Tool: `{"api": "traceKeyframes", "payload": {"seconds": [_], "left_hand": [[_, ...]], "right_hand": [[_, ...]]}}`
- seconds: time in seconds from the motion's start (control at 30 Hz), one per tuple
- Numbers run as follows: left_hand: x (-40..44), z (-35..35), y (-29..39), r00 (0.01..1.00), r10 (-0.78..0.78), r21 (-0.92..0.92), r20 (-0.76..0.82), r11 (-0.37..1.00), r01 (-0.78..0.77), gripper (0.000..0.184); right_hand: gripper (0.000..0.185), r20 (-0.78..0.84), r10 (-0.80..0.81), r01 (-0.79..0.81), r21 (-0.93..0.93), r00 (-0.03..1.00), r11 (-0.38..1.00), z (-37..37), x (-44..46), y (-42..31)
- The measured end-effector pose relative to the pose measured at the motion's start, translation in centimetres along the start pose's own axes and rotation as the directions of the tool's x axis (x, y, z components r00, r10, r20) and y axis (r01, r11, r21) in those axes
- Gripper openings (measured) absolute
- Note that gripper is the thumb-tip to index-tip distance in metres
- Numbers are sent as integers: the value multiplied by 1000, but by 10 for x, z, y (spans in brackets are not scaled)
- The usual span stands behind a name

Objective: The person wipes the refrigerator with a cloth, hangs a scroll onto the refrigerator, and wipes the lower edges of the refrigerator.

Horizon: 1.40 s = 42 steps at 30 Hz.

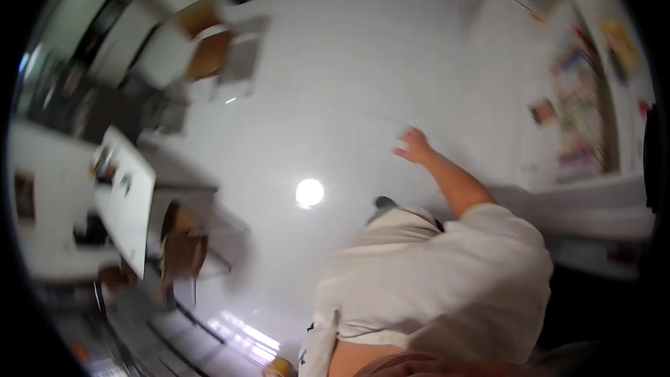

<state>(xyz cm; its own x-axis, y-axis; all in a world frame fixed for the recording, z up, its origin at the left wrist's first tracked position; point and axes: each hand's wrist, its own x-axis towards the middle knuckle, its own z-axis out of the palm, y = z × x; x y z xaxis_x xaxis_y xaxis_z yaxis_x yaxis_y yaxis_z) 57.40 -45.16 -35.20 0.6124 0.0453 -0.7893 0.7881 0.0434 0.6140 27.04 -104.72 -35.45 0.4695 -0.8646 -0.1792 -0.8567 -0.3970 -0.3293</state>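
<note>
My right hand (415,145) is stretched out over the pale floor, its fingers apart and slightly blurred, with nothing visible in it. The bare forearm comes out of a light beige shirt (440,286). Part of a dark shoe (384,202) shows below the hand, beyond the shirt. Some bare skin shows at the bottom edge beside the sleeve, but my left hand is out of view.
To the left are a white table (129,202) with small objects, a brown chair (183,251) beside it, and another brown chair (209,54) farther off. Shelves with colourful packages (579,119) stand at the right. A bright light reflection lies on the floor (314,98).
</note>
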Motion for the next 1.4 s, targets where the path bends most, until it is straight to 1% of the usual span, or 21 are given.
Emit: {"api": "traceKeyframes", "payload": {"seconds": [0.07,0.1,0.13,0.17,0.2,0.23,0.27,0.3,0.33,0.4,0.5,0.63,0.73,0.87,0.93,1.0,1.07,1.23,1.33,1.37,1.4], "left_hand": [[-1,-41,-5,993,50,-135,-104,989,-64,32],[-6,-61,-9,983,74,-195,-166,975,-106,32],[-10,-76,-11,970,83,-251,-228,958,-141,32],[-14,-90,-10,954,91,-295,-286,939,-178,33],[-20,-106,-7,940,96,-321,-327,924,-207,33],[-23,-122,-8,922,103,-343,-373,908,-240,33],[-22,-136,-14,915,79,-369,-396,899,-237,29],[-21,-156,-11,911,88,-368,-403,896,-249,27],[-23,-177,-18,908,103,-361,-406,895,-263,24],[9,-242,-74,886,-34,-434,-463,880,-193,22],[14,-282,-125,811,-240,-500,-534,863,-75,24],[12,-278,-130,734,-388,-579,-557,815,-8,30],[22,-273,-116,723,-426,-640,-544,768,-29,35],[39,-267,-88,741,-413,-709,-530,695,-120,41],[43,-258,-70,750,-396,-748,-530,635,-193,44],[41,-245,-36,752,-356,-764,-554,576,-290,48],[48,-244,8,739,-305,-747,-601,542,-384,51],[46,-259,118,607,-249,-604,-755,623,-496,60],[46,-257,140,546,-264,-562,-795,662,-497,61],[49,-254,137,540,-278,-563,-795,670,-483,60],[54,-254,132,533,-284,-560,-797,679,-475,59]], "right_hand": [[60,20,-168,168,5,986,986,64,-7,-10],[65,398,-73,88,-20,915,996,51,-10,-30],[56,525,-30,72,-59,851,996,57,-16,-41],[49,534,-19,50,-44,845,998,82,-23,-35],[45,711,94,-44,-88,697,995,106,-31,-22],[39,774,279,-211,-190,568,959,124,-47,-12],[39,810,-35,457,-294,586,839,157,-48,5],[40,826,-174,731,-351,536,585,172,-62,6],[36,797,-146,606,-312,586,732,177,-55,-17],[31,755,-44,278,-186,654,942,191,-46,-63],[28,741,178,-310,43,647,950,195,-45,-105],[23,682,87,-258,153,726,954,184,-5,-216],[20,617,-5,-92,125,787,988,195,46,-286],[16,594,-29,-90,170,804,981,225,94,-394],[15,625,-14,-83,125,780,989,265,117,-446],[16,757,-63,-36,113,650,993,304,150,-491],[17,800,-17,-106,100,600,989,297,127,-588],[17,840,-224,268,98,494,958,356,145,-769],[21,827,-353,451,138,437,882,382,149,-880],[21,773,-383,385,194,506,902,376,128,-919],[26,780,-391,365,225,488,903,379,116,-955]]}}
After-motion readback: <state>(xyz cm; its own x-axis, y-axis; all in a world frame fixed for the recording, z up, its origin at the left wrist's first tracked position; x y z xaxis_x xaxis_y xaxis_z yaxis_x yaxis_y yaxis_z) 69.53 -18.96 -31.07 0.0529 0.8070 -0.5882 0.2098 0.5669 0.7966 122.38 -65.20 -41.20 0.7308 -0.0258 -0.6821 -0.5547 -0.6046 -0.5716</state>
